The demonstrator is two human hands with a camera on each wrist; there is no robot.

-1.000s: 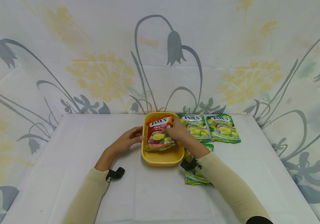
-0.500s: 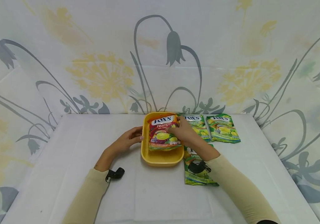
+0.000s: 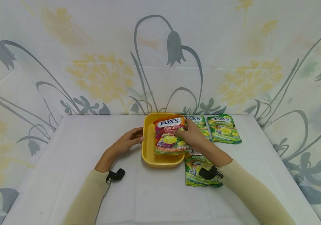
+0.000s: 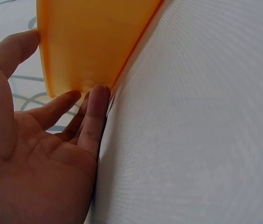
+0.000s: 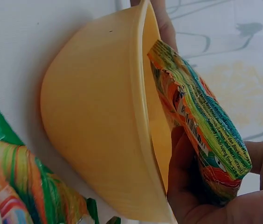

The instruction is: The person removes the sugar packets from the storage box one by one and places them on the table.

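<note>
A red and orange bag of Fox's Fruits candy (image 3: pixel 166 132) is held by its right side in my right hand (image 3: pixel 193 136), thumb in front and fingers behind. In the head view it overlaps the yellow plastic basin (image 3: pixel 163 161); the right wrist view shows it tilted at the basin rim (image 5: pixel 142 93), partly above it. My left hand (image 3: pixel 125 142) stays at the basin's left side. Its thumb touches the rim and its extended fingers rest against the outer wall (image 4: pixel 94 42), low by the tablecloth.
Beside the basin's right side lies a green Fox's Spring Tea bag (image 3: pixel 197 175), partly covered by the right wrist camera. Two more green bags, one behind my right hand (image 3: pixel 195 119) and one farther right (image 3: pixel 224 129), lie near the back of the white-covered table (image 3: pixel 160 200).
My right hand has moved the red candy bag to the right, from inside the basin toward its right rim. My left hand and the basin have stayed in place.
</note>
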